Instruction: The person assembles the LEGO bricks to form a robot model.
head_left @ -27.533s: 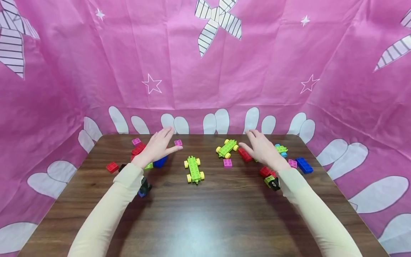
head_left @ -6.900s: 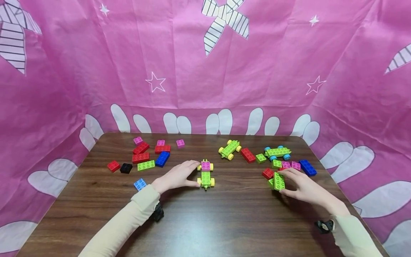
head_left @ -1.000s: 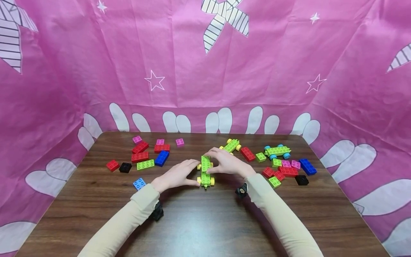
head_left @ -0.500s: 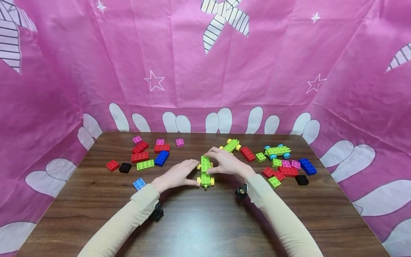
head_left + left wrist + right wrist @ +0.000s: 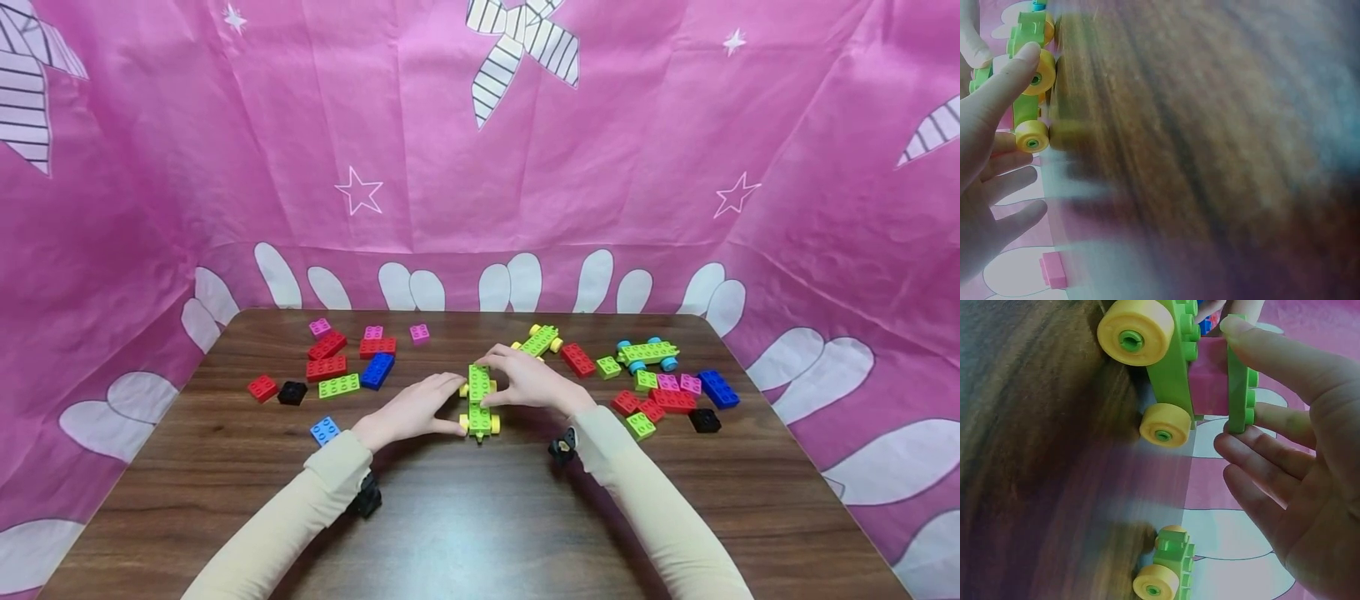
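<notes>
A lime-green toy car base with yellow wheels stands at the middle of the table. My left hand holds it from the left, thumb at the near wheel and fingertips by the far one. On the base's far half sits a pink brick, plain in the right wrist view but covered from above. Over it lies a thin lime-green brick, pinched by my right hand between thumb and fingers. Between this thin brick and the base there is a gap where no pink brick fills in.
Behind my right hand stands another yellow-wheeled base. A blue-wheeled base is farther right, among red, green, pink, black and blue bricks. Left of my hands lie several loose bricks, including a light-blue brick by the left sleeve.
Since about seven seconds ago, my right hand has brought the thin green brick from the right-hand pile onto the pink brick. Over the last second, both hands have stayed practically still.
</notes>
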Action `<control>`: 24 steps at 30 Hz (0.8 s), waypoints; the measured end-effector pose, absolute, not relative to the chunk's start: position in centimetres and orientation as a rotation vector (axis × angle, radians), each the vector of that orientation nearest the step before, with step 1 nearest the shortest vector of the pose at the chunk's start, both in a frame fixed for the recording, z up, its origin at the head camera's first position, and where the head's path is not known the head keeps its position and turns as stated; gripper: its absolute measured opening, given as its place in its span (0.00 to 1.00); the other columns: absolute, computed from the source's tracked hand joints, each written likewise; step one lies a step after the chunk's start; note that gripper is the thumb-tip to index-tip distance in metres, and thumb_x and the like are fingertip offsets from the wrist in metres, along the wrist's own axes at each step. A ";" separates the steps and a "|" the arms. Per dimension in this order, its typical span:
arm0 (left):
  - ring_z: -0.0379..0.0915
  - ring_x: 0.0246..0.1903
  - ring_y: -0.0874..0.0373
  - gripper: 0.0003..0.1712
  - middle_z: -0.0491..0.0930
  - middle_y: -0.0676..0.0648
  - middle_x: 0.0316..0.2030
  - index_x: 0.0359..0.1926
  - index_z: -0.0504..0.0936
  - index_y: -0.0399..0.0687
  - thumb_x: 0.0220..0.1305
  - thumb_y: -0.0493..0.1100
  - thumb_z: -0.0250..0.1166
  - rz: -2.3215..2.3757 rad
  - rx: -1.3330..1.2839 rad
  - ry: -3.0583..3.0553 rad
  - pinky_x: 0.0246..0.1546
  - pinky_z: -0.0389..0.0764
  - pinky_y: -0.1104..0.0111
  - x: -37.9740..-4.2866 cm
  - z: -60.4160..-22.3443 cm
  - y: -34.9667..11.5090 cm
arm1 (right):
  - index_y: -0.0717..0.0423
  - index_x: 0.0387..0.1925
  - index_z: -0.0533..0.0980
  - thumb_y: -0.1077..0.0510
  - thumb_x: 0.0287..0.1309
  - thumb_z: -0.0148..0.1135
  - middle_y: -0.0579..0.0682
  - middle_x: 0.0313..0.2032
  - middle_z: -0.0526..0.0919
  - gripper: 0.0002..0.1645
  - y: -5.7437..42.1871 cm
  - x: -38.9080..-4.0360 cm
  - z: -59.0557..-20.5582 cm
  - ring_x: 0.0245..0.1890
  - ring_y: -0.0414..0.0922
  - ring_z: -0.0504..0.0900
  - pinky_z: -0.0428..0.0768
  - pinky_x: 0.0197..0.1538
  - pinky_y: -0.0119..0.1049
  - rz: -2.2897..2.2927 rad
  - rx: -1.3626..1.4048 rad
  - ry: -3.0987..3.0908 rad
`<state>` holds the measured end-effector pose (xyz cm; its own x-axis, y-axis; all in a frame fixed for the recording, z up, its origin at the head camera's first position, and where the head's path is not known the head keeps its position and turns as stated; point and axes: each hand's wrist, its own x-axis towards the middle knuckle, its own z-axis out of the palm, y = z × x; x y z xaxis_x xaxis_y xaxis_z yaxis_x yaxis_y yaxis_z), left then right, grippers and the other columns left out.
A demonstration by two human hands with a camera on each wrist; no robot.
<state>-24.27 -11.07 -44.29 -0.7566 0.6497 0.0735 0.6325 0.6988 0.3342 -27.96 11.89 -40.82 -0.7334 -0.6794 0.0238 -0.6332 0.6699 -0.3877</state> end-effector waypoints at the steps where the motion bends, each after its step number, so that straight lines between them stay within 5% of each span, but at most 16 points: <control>1: 0.66 0.62 0.50 0.48 0.69 0.43 0.62 0.65 0.64 0.39 0.51 0.63 0.66 0.530 1.069 2.847 0.59 0.73 0.56 -24.3 -44.3 -11.1 | 0.50 0.56 0.74 0.39 0.45 0.70 0.44 0.50 0.76 0.37 11.9 -28.0 -40.9 0.45 0.41 0.77 0.78 0.52 0.37 -0.574 -1.082 2.756; 24: 0.65 0.62 0.49 0.47 0.69 0.42 0.62 0.65 0.64 0.38 0.52 0.62 0.66 0.532 1.067 2.846 0.60 0.72 0.55 -24.1 -44.0 -10.9 | 0.51 0.61 0.69 0.39 0.50 0.66 0.46 0.56 0.75 0.40 13.1 -27.6 -41.6 0.56 0.40 0.73 0.75 0.61 0.40 -0.657 -1.159 2.743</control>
